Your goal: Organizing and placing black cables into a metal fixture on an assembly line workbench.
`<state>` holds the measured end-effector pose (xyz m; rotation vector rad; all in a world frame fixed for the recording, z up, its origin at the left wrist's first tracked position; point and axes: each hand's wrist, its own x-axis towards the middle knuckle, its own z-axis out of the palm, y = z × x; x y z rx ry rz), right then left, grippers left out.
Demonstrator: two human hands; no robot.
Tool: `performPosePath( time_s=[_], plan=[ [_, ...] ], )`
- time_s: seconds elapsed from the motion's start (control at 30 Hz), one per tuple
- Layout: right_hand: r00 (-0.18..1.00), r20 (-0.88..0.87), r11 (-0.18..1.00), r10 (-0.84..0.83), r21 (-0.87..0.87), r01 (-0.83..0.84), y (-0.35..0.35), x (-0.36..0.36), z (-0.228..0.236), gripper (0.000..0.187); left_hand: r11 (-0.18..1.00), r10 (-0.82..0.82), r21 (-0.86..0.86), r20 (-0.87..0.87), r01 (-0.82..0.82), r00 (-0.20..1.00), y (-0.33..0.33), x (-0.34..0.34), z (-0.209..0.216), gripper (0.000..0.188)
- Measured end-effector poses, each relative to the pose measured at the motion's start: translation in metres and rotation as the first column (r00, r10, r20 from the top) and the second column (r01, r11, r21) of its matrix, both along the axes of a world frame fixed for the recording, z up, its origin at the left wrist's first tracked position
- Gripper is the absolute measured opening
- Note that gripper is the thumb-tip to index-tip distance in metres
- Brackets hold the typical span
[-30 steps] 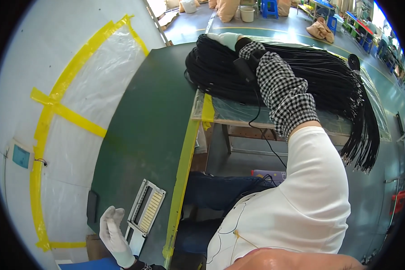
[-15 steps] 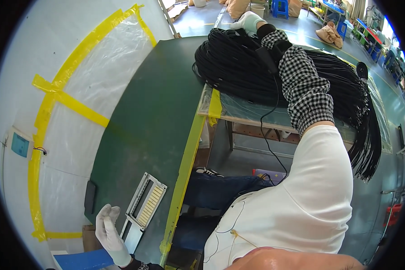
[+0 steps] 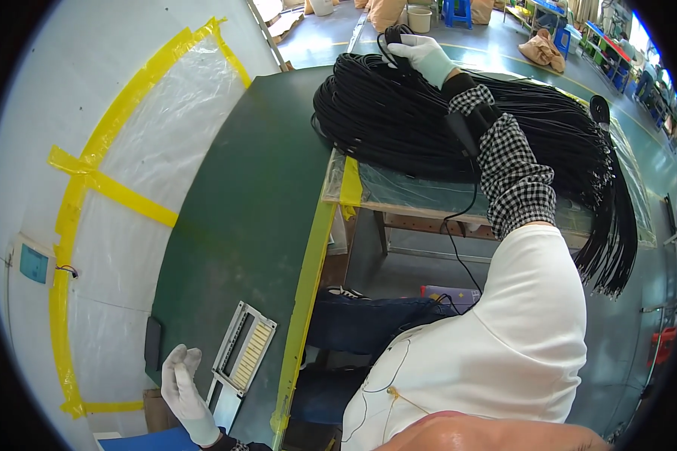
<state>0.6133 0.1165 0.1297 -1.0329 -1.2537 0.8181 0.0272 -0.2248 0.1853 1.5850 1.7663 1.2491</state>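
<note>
long bundle [image 3: 376,116] of thin, pliant black cable on the plastic-covered table [image 3: 406,184], axis left-right, shiny-tipped ends drooping at right, gloved right hand [image 3: 423,59] gripping a loop near its left end, left hand [image 3: 184,395] loosely curled, gap showing, beside a slotted frame [image 3: 252,359].

Head camera: worn on the person's head, the left of a fisheye pair, upright and looking steeply down.
White garment [image 3: 466,353]: closest below the lens, filling the lower right.
Green tabletop [image 3: 226,195]: viewed from above, its yellow-taped edge climbing from the bottom toward the middle, its far edge near the top.
Reach: wide enough for the left hand [image 3: 186,395] low down and the right hand [image 3: 423,59] near the top.
Floor [image 3: 496,41]: farther off, past the tabletop's far edge.
Wall [image 3: 128,45]: beyond the tabletop's left edge.
</note>
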Motion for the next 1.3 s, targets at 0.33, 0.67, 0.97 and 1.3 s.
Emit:
performPosePath(
  time_s=[0.33,0.67,0.97,1.3],
  plan=[
    [0.897,0.389,0.975,-0.210,0.158,0.159,0.016,-0.015,-0.019,0.032,0.999,0.016,-0.031,-0.018,-0.017,1.000,0.013,0.005,-0.005,0.051],
    [0.758,0.541,0.924,-0.364,0.109,0.367,-0.007,-0.037,0.005,0.024,0.999,0.035,-0.030,-0.014,-0.035,0.999,0.017,-0.001,-0.005,0.050],
    [0.983,-0.179,0.994,0.036,0.108,-0.017,-0.024,-0.052,-0.018,0.033,0.996,-0.034,-0.088,-0.031,0.031,0.999,0.012,-0.022,-0.015,0.055],
    [0.604,0.787,0.987,-0.125,0.163,-0.008,-0.004,-0.082,-0.027,0.033,0.914,-0.295,-0.400,-0.768,-0.066,0.569,-0.024,-0.207,-0.140,0.118]
  ],
)
